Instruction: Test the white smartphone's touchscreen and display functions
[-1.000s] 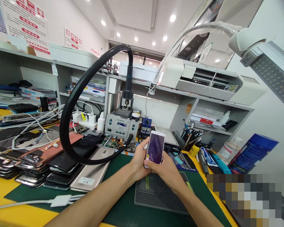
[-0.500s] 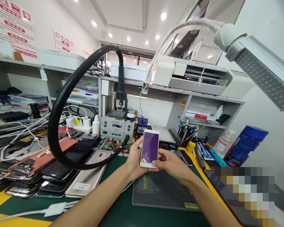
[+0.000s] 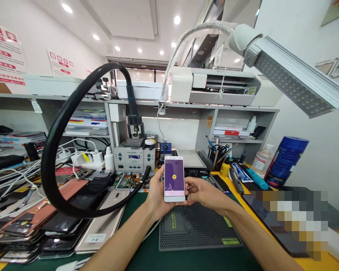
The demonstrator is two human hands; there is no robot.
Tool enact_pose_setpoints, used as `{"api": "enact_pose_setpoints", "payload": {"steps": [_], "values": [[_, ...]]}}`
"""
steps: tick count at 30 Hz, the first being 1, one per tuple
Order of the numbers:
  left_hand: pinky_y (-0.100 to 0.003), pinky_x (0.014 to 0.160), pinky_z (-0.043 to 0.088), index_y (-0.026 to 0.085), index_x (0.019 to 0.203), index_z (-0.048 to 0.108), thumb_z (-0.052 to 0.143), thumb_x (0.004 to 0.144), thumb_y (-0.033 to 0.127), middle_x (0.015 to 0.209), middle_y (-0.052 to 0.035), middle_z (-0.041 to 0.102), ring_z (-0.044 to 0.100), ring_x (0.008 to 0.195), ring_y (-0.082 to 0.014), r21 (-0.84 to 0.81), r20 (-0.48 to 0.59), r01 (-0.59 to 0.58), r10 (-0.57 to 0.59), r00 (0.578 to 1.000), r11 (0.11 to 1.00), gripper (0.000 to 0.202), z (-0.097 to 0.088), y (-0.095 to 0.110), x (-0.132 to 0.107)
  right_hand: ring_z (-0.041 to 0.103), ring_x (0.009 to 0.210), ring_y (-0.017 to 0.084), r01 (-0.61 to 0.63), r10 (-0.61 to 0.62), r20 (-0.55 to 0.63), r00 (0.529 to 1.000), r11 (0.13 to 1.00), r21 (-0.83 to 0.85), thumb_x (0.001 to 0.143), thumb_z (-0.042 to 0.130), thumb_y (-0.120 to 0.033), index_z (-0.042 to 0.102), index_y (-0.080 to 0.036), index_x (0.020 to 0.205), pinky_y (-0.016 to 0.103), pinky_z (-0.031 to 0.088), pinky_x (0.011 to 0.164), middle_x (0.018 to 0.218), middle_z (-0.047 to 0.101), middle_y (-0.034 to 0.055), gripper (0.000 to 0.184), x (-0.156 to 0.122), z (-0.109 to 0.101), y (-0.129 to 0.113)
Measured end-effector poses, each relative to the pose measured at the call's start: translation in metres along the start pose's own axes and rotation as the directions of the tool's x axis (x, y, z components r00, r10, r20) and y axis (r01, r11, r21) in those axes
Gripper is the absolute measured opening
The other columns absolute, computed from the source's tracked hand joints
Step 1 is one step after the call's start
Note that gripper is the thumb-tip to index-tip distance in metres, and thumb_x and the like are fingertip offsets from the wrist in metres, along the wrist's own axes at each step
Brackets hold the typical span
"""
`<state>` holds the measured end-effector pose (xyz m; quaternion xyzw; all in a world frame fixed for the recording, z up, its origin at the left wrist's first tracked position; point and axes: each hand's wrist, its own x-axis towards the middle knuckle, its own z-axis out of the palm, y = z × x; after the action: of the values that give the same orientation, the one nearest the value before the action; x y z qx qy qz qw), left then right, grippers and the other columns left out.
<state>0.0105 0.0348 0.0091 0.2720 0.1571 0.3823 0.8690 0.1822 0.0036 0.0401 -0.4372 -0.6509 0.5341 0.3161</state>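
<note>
A white smartphone [image 3: 174,184] is held upright, screen toward me, above the front of the bench. Its lit display is purple with a small yellow round icon in the middle. My left hand [image 3: 155,197] supports it from the left and beneath, thumb along the left edge. At the lower right edge, the curled fingers of my right hand [image 3: 205,194] grip the phone, with the thumb bent near the corner. Below both hands lies a dark perforated mat [image 3: 200,229] on a green work mat [image 3: 138,241].
Stacked phones and phone parts [image 3: 59,210] fill the left side, with a thick black hose [image 3: 52,150] looping over them. Behind stands a grey hot-air station [image 3: 134,160]. To the right are a blue can [image 3: 288,160], a bottle [image 3: 262,158] and a dark tablet-like panel [image 3: 271,222]. A lamp [image 3: 293,79] hangs above.
The yellow icon has gone from the screen's lower left to its middle, and a pale strip shows at the bottom. My right thumb has left the phone's front. The camera view has shifted.
</note>
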Motion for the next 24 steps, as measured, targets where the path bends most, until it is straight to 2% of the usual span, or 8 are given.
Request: {"api": "enact_pose_setpoints", "payload": {"steps": [4,10,13,18,24], "values": [[-0.045,0.069,0.055,0.011,0.113,0.064,0.05,0.082,0.067,0.096,-0.017,0.069,0.068,0.082,-0.0303,0.003,-0.021,-0.023,0.023,1.0,1.0,0.066,0.001,0.0,-0.001,0.061,0.077,0.017,0.039,-0.039,0.012,0.999,0.999,0.005,0.064,0.057,-0.01,0.063,-0.02,0.101,0.029,0.048,0.069,0.086,0.064,0.0015,0.039,0.0,-0.001,0.001],[-0.043,0.071,0.055,0.008,0.109,0.065,0.045,0.085,0.067,0.095,-0.0166,0.07,0.068,0.083,-0.0295,0.028,0.022,-0.029,0.029,0.999,0.999,0.066,0.003,0.003,-0.001,0.061,0.08,0.018,0.066,-0.066,0.008,0.998,0.997,0.04,0.064,0.058,-0.01,0.063,-0.02,0.105,0.029,0.05,0.069,0.087,0.065,0.0029,0.042,-0.001,0.002,-0.001],[-0.044,0.071,0.056,0.008,0.104,0.066,0.04,0.087,0.067,0.092,-0.0161,0.071,0.069,0.078,-0.0275,0.062,-0.028,-0.022,0.024,0.999,0.998,0.067,0.003,0.004,0.001,0.062,0.084,0.02,0.05,-0.048,-0.024,0.999,0.996,0.076,0.067,0.06,-0.013,0.062,-0.021,0.111,0.028,0.052,0.067,0.093,0.066,0.0045,0.045,0.0,0.003,0.001],[-0.039,0.055,0.058,0.01,0.116,0.062,0.035,0.089,0.067,0.098,-0.0165,0.071,0.07,0.073,-0.0264,0.155,-0.035,0.038,-0.033,0.999,0.987,0.068,-0.001,0.002,0.005,0.064,0.083,0.022,0.007,0.002,-0.052,0.999,0.984,0.176,0.072,0.057,-0.02,0.065,-0.019,0.108,0.031,0.055,0.064,0.098,0.067,0.0084,0.036,0.003,0.002,0.005],[-0.04,0.05,0.059,0.011,0.123,0.058,0.037,0.09,0.065,0.104,-0.018,0.069,0.07,0.073,-0.0278,0.175,-0.035,0.033,-0.027,0.999,0.984,0.067,-0.003,0.001,0.007,0.065,0.086,0.021,0.041,-0.036,-0.09,0.995,0.998,0.049,0.074,0.055,-0.018,0.064,-0.02,0.113,0.029,0.055,0.063,0.103,0.064,0.0082,0.04,0.003,0.0,0.012]]}}
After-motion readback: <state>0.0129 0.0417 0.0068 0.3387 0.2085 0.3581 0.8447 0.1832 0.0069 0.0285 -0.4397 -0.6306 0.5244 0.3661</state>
